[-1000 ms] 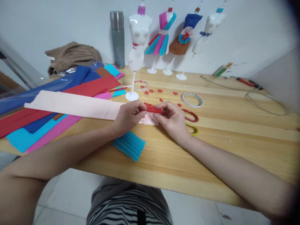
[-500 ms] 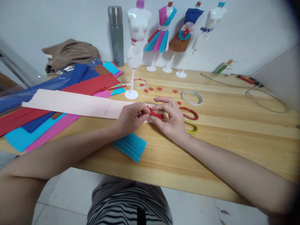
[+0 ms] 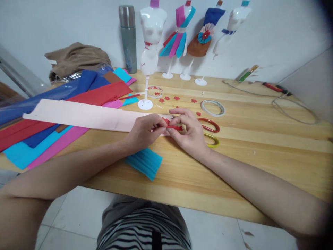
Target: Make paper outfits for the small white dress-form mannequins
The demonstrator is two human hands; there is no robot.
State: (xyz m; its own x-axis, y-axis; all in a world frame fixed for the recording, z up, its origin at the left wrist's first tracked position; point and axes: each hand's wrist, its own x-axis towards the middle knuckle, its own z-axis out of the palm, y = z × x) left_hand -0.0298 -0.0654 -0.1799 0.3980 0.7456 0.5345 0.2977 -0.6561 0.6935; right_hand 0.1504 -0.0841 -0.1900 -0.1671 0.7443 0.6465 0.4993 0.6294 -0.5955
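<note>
A small piece of pleated red crepe paper (image 3: 177,127) is pinched between my two hands, above the right end of a long pale pink paper strip (image 3: 104,117). My left hand (image 3: 147,130) closes thumb and forefinger on its left end. My right hand (image 3: 188,130) grips it with thumb and forefinger, the other fingers raised and curved. Scissors with a red and a yellow handle loop (image 3: 212,140) lie partly hidden behind my right hand. Just below my left hand rests a pleated blue paper piece (image 3: 145,162).
A bare white mannequin (image 3: 151,45) stands ahead on a thin stand, with dressed mannequins (image 3: 179,38) and a flask (image 3: 128,41) behind. Small red paper flowers (image 3: 167,98) and a tape roll (image 3: 213,108) lie beyond my hands. Coloured paper sheets (image 3: 99,95) pile up at left.
My fingers have shifted slightly on the red paper, and its folds look a little narrower between them. The whole view has moved very slightly; the other things stay put.
</note>
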